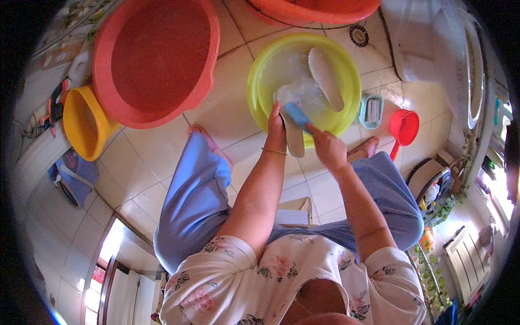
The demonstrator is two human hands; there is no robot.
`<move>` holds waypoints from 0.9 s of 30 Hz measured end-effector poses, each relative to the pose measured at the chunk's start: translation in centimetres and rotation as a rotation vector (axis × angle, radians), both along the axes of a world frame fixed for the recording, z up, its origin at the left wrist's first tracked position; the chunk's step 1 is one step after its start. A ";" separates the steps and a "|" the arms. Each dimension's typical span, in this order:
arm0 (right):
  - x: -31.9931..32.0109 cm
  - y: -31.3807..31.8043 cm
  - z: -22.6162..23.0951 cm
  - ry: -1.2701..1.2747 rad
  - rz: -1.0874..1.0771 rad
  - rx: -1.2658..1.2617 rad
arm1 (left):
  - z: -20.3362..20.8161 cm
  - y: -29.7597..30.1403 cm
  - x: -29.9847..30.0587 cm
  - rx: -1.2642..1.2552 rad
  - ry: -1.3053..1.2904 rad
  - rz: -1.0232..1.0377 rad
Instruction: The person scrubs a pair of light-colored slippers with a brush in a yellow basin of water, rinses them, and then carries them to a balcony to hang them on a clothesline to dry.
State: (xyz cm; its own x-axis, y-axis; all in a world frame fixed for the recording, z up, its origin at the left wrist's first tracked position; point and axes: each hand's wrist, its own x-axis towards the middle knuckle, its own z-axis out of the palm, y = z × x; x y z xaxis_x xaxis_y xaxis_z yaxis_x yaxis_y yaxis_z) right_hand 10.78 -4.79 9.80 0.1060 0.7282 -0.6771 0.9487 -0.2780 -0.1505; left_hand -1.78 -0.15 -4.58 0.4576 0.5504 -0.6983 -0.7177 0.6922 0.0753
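Soapy water fills a yellow-green basin (254, 81) on the floor in front of me. Over its near rim my left hand (276, 123) is closed on a beige insole (294, 140), whose far end is hidden behind foam and the brush. My right hand (328, 147) grips a blue scrubbing brush (297, 115) by its handle, bristle end against the insole. A second insole (326, 78), pale and wet, rests in the basin toward its right side, partly over the water.
To the left stand a large red basin (210, 70) of water and a yellow bucket (81, 124). Right of the yellow-green basin are a teal soap dish (371, 112) and a red dipper (404, 128). Another red basin (319, 12) sits beyond, near a floor drain (358, 36).
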 end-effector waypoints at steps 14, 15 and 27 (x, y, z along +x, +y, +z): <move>5.1 3.8 -3.8 0.318 -0.679 0.096 | 7.9 2.0 1.4 0.138 -0.065 -0.246; 5.9 3.8 -3.6 0.393 -0.701 0.230 | 9.3 2.1 1.8 0.186 -0.063 -0.295; 5.9 2.8 0.2 0.733 -1.407 0.696 | 1.6 1.4 1.1 0.598 1.398 -0.735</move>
